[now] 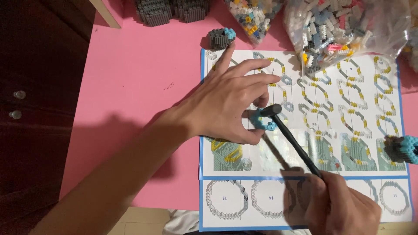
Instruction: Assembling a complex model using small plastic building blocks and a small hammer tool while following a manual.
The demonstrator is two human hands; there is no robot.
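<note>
Right hand: closest to my view, my right hand is clenched round the handle end of a small black hammer, held at the far tip so the head can reach across the sheet.
Hammer head: it sits just over, perhaps touching, the little blue brick ring; I cannot tell whether there is contact.
Left hand: my left hand pinches the blue brick ring between thumb and a curled finger, pressing it flat to the paper so it stays put under the hammer; the other fingers are spread out and away, clear of the head.
Blue brick ring: lies on the instruction sheet, near its middle, between my two hands.
Instruction sheet: white with a blue border, printed with step diagrams, lying flat on the pink table as a working surface.
Grey and blue piece: a small built part rests on the table just past my left fingertips.
Second blue piece: another built part sits at the sheet's right edge.
Bags of bricks: clear bags of loose small bricks lie at the far edge, one overlapping the sheet's top.
Grey build: a larger grey assembly stands at the far table edge.
</note>
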